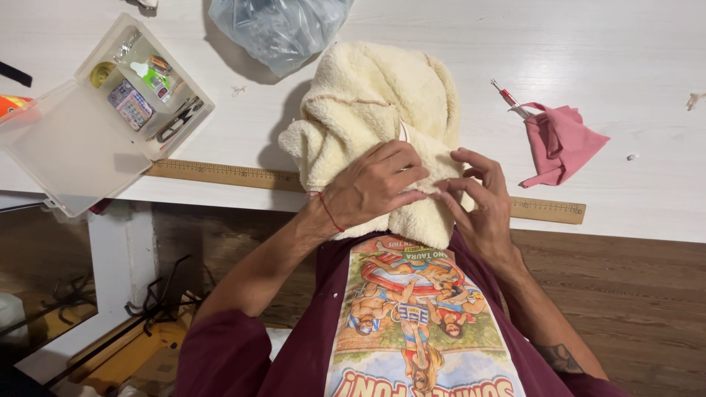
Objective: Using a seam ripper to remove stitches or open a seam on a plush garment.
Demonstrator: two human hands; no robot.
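A cream fleece garment [368, 103] lies bunched on the white table [625, 51], its near edge hanging over the table's front. My left hand [371, 187] presses down on the fleece near that edge, fingers curled and pinching the fabric. My right hand [478, 198] is just beside it, fingertips spread and touching the same patch of fleece. A small pale tag or seam shows between the hands. A wooden ruler [220, 173] runs along the table's front edge, passing under the fleece.
An open clear plastic box [81, 140] with small sewing items sits at the left. A crumpled clear plastic bag [276, 29] lies behind the fleece. A folded pink cloth [562, 140] and a red-tipped tool [507, 98] lie at the right. Wooden floor shows below.
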